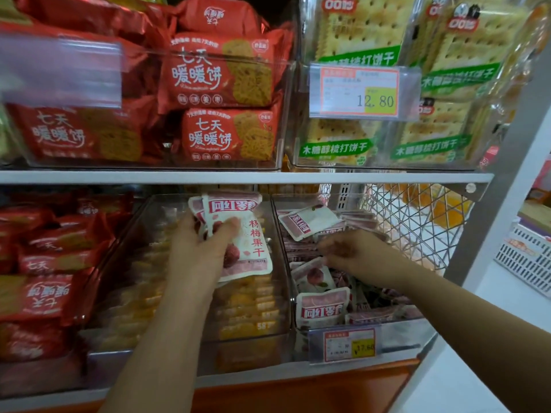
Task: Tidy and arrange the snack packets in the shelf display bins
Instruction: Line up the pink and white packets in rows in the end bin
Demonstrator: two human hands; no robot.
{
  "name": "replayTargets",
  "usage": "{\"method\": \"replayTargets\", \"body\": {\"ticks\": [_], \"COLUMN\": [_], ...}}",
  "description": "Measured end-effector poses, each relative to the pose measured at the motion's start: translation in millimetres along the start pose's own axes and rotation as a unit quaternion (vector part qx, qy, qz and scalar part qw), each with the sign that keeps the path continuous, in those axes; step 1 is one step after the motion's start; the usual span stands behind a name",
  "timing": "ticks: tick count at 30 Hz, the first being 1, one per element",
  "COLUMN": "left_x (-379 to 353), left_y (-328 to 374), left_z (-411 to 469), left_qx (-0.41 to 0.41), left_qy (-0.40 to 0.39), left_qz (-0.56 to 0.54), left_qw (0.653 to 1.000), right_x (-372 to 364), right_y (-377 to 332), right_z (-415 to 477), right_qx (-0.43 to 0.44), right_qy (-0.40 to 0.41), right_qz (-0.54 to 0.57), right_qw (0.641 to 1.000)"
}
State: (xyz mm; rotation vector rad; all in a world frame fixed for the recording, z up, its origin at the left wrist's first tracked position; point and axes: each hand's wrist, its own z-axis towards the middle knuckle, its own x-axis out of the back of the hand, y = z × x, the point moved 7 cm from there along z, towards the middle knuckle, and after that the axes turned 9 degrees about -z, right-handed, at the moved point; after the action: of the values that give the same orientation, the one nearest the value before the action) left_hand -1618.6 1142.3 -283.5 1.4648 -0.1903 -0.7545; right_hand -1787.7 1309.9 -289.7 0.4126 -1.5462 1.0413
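My left hand [199, 248] grips a small stack of white and pink bayberry snack packets [247, 239], held upright above the middle clear bin [280, 263]. My right hand [354, 251] reaches into the right clear bin [399, 326], fingers curled down among the loose pink packets [322, 308] lying jumbled there. Whether those fingers pinch a packet is hidden. One packet [307, 222] lies tilted at the back of that bin.
Yellow packets [247, 317] fill the middle bin. Red biscuit packs [44, 293] sit at the left. The upper shelf [238, 176] holds red packs [220, 73] and green cracker packs [357, 31]. A wire mesh panel [417, 216] and a white basket [524, 257] stand on the right.
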Motion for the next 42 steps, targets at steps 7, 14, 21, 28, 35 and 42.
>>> {"method": "replayTargets", "body": {"ticks": [7,14,21,28,35,42], "left_x": [-9.8,-10.5,-11.7,-10.4,-15.0,-11.5], "left_y": [-4.0,-9.1,-10.1,-12.5,-17.7,-33.9], "left_z": [-1.6,1.5,1.3,1.2,-1.4,-3.9], "left_qx": [-0.004,0.002,0.002,0.005,0.012,0.047], "left_qy": [-0.018,-0.022,-0.027,-0.024,-0.036,0.017], "left_qz": [0.057,0.058,0.061,0.068,0.061,0.008], "left_qw": [0.998,0.998,0.998,0.997,0.997,0.999], "right_x": [-18.5,-27.9,-16.9,40.7,36.0,-3.2], "right_y": [-1.1,-4.2,-1.7,11.3,26.1,24.8], "right_z": [36.3,42.3,23.6,-7.5,-35.0,-46.2], "right_qx": [-0.033,-0.056,-0.058,-0.068,-0.132,-0.259], "right_qy": [-0.049,-0.073,-0.100,0.125,0.189,0.217], "right_qz": [-0.087,-0.165,0.011,0.150,0.395,0.672], "right_qw": [0.994,0.982,0.993,0.978,0.889,0.660]}}
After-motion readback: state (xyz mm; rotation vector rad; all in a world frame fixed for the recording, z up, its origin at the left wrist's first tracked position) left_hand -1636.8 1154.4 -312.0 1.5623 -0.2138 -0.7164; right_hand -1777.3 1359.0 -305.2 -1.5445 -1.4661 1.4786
